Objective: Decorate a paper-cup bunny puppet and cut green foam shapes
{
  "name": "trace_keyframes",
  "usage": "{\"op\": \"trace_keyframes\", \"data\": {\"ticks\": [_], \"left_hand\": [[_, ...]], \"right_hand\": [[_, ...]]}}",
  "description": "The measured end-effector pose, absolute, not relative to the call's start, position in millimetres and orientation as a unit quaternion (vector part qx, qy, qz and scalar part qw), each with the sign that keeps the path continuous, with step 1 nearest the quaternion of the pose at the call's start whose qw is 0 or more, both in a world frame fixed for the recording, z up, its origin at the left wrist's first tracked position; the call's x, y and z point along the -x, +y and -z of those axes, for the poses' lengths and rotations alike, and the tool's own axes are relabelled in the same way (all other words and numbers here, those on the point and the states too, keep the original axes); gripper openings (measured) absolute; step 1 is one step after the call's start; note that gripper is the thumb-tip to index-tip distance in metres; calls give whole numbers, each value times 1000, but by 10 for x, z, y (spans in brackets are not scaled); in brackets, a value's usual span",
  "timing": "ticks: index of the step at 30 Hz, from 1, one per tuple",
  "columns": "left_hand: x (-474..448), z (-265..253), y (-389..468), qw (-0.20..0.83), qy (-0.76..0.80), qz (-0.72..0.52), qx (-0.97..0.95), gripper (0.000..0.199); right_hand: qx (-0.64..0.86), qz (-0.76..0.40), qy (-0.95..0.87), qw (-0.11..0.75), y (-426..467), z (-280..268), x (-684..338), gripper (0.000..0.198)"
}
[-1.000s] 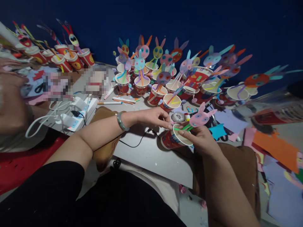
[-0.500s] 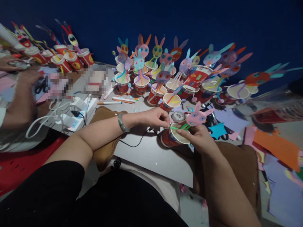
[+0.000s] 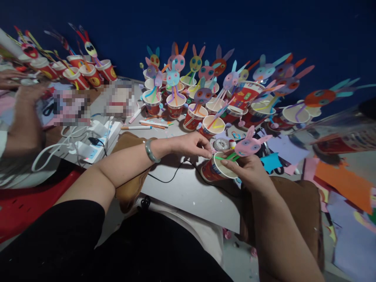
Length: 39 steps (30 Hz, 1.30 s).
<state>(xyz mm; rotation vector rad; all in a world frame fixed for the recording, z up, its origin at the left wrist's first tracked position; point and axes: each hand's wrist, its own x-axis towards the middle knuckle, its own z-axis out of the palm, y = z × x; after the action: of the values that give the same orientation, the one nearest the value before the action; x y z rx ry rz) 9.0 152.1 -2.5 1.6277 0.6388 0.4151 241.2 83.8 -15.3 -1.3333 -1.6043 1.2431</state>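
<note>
A red paper cup [image 3: 212, 169] leans toward me on the table, with green straws [image 3: 233, 157] in it and a pink paper rabbit head [image 3: 248, 146] above its rim. My right hand [image 3: 249, 170] grips the cup at its right side, thumb over the rim by the straws. At the left edge of the rim, my left hand [image 3: 196, 145] has thumb and forefinger pinched together. Whatever sits between those fingertips is too small to make out. Just behind the cup lies a roll of clear tape [image 3: 221, 144].
Several finished-looking rabbit cups [image 3: 175, 106] crowd the back of the table. A power strip [image 3: 102, 143] with white cables lies left, near a co-worker's arm [image 3: 25, 117]. Coloured paper [image 3: 343, 184] covers the right side. Brown cushions [image 3: 296, 211] rest under my forearms, and a black cable [image 3: 173, 178] crosses the table.
The cup and the pink rabbit head have shifted slightly right with my right hand. My left hand stays pinched at the rim. The co-worker's hand has moved a little.
</note>
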Motion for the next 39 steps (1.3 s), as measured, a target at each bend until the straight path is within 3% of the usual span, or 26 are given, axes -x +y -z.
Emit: {"op": "trace_keyframes", "data": {"ticks": [11, 20, 32, 39], "left_hand": [[-145, 76, 1496, 534, 309, -214, -757, 4], [-137, 117, 1518, 498, 319, -222, -775, 9], [-103, 41, 1512, 499, 335, -203, -773, 13], [-62, -74, 1548, 559, 344, -237, -716, 11]], "right_hand": [[528, -370, -680, 350, 813, 148, -2361, 33], [515, -314, -706, 370, 842, 208, -2392, 25], [500, -375, -686, 373, 874, 206, -2391, 61], [488, -404, -672, 385, 875, 185, -2399, 56]]}}
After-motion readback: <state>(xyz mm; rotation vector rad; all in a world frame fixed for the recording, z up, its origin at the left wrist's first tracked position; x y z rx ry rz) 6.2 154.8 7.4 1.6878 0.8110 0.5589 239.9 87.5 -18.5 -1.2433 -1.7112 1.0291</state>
